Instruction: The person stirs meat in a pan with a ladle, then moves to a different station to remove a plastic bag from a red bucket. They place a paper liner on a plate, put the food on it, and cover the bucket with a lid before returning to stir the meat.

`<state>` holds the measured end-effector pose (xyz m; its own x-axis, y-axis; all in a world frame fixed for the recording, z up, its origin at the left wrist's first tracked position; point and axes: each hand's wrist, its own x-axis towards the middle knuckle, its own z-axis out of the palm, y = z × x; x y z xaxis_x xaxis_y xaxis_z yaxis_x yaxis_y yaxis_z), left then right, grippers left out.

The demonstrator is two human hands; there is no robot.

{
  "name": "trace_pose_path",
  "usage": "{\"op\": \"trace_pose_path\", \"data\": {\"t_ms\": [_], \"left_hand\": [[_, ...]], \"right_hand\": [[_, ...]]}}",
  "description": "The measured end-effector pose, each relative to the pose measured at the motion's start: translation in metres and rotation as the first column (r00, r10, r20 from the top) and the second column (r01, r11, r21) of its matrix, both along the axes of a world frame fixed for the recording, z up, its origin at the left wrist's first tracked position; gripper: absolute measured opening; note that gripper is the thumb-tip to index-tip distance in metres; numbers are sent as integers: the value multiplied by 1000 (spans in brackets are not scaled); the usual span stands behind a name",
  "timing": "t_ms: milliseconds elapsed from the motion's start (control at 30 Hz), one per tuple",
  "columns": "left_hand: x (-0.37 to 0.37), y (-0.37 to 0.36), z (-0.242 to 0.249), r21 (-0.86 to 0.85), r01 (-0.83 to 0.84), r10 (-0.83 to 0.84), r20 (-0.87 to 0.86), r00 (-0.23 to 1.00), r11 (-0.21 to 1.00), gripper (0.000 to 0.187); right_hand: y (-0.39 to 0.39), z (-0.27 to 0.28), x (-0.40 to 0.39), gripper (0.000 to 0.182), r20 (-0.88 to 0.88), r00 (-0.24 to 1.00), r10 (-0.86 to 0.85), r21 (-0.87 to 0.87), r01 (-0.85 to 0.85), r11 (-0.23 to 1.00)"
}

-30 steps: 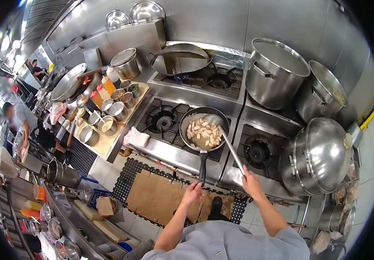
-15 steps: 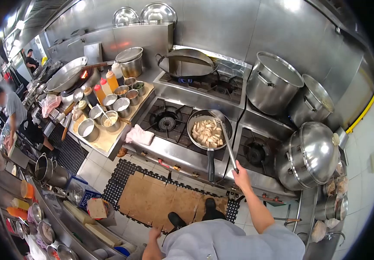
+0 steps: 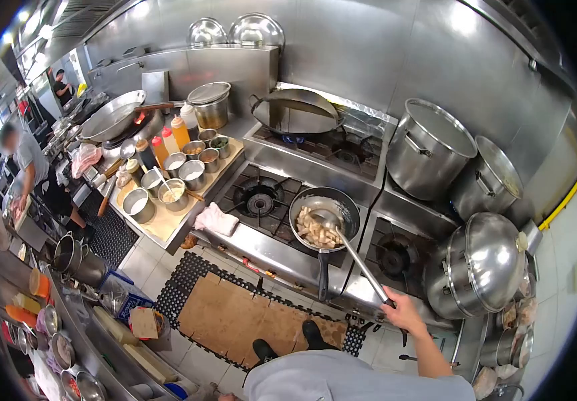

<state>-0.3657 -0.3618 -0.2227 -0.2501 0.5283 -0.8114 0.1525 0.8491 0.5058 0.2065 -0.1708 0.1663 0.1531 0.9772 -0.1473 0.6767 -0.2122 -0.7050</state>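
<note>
My right hand (image 3: 403, 313) is closed around the dark grip of a long metal ladle (image 3: 362, 264). The ladle's bowl sits inside a dark frying pan (image 3: 349, 212), against pale cut pieces of food (image 3: 315, 231) gathered at the pan's near left side. The pan rests on a stove grate, its black handle (image 3: 323, 275) pointing towards me and untouched. Of my left hand (image 3: 227, 397) only a sliver of skin shows at the bottom edge, so its fingers are hidden.
A pink cloth (image 3: 217, 219) lies left of the pan. Beyond it a counter holds metal containers (image 3: 138, 204) and squeeze bottles (image 3: 180, 134). A wok (image 3: 298, 112) sits behind; tall stockpots (image 3: 428, 150) and a domed steamer (image 3: 479, 264) stand right. Another person (image 3: 31, 160) works far left.
My right hand has drawn back, down and to the right. The ladle's bowl has come from the pan's far rim into the food, which is now bunched nearer me. My left hand has almost left view.
</note>
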Motion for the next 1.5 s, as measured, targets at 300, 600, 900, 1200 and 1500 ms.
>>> {"op": "trace_pose_path", "data": {"t_ms": [300, 600, 900, 1200, 1500], "left_hand": [[99, 126, 45, 8, -16, 16, 38, 999, 1000, 24], [110, 169, 79, 304, -86, 61, 92, 994, 949, 21], [103, 46, 60, -157, -47, 54, 36, 998, 987, 22], [93, 63, 43, -160, -17, 20, 22, 1000, 987, 22], [86, 145, 85, 197, 192, -176, -96, 980, 961, 25]], "right_hand": [[27, -59, 26, 55, 217, 973, 74, -146, -42, 988], [87, -130, 10, 53, -625, 732, -271, -90, 277, 957], [88, -65, 1, 33, 51, 998, -49, 494, 18, 869], [35, 180, -124, 31, -146, -530, 835, 938, -342, -53], [30, 219, -121, 13, 64, -338, 939, 928, -325, -180]]}}
